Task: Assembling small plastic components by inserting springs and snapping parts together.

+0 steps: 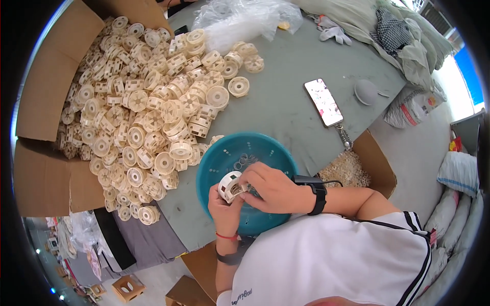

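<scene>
Here, at the far left, an open cardboard box (48, 97) lies tipped on the grey table (286, 102), its flaps spread, and a heap of cream plastic wheels (148, 107) spills from it toward the middle. The heap takes up most of the left half, and its near edge reaches the table's near left rim, so little bare surface is left there. Just right of the heap's near end sits a teal perforated basin (224, 158), close to the table's near edge, touching the last wheels on its left side.

Over the basin both hands meet. The left hand (224, 206) rises from the near edge and closes around a single cream wheel (230, 186) from below. The right hand (273, 188) comes in from the right, fingers curled onto the same wheel at its right side. The wheel is held tilted, one flat face turned up and toward the left, its axle line slanting from near right to far left; its slotted rim shows dark gaps.

Right of the basin the table is mostly bare up to a phone (323, 102) lying face up. Farther off is a crumpled clear plastic bag (245, 18). A second cardboard box (365, 166) stands at the table's right edge.
</scene>
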The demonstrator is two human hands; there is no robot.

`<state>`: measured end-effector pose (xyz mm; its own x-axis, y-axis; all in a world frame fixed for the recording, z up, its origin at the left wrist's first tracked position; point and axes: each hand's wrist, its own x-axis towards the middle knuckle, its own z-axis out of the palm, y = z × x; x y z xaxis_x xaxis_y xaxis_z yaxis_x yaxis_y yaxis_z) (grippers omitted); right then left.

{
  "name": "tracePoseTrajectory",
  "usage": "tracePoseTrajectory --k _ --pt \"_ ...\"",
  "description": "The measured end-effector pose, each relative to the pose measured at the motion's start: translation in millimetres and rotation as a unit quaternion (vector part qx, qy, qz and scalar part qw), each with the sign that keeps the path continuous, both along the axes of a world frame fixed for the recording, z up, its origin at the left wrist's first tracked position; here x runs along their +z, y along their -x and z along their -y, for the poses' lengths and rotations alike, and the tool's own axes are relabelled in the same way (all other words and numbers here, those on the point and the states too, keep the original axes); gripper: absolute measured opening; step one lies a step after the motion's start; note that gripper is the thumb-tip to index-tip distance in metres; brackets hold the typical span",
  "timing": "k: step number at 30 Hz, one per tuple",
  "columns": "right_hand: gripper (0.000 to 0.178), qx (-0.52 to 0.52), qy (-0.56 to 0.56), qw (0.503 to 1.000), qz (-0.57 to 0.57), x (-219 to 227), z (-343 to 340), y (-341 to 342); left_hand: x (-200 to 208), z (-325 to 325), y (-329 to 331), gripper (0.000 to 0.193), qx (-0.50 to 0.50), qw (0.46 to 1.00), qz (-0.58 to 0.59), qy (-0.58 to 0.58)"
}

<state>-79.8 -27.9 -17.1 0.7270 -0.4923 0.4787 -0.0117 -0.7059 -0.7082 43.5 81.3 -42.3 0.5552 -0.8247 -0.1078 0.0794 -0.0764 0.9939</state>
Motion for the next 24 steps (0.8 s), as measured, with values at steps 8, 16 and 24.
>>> tracePoseTrajectory --k 8,16,24 --pt "0.025 0.07 -0.439 0.887 -0.124 11 15 5 9 -13 -14 0.025 -0.07 0.936 -0.336 0.08" --pt "0.022 0.121 -0.541 0.83 -0.066 -3 48 31 -2 -18 -17 0.01 -0.05 0.958 0.281 -0.018" --pt "0.02 -0.036 -0.336 0.856 -0.391 -7 111 201 8 -189 -48 0.021 0.126 0.986 -0.08 -0.074"
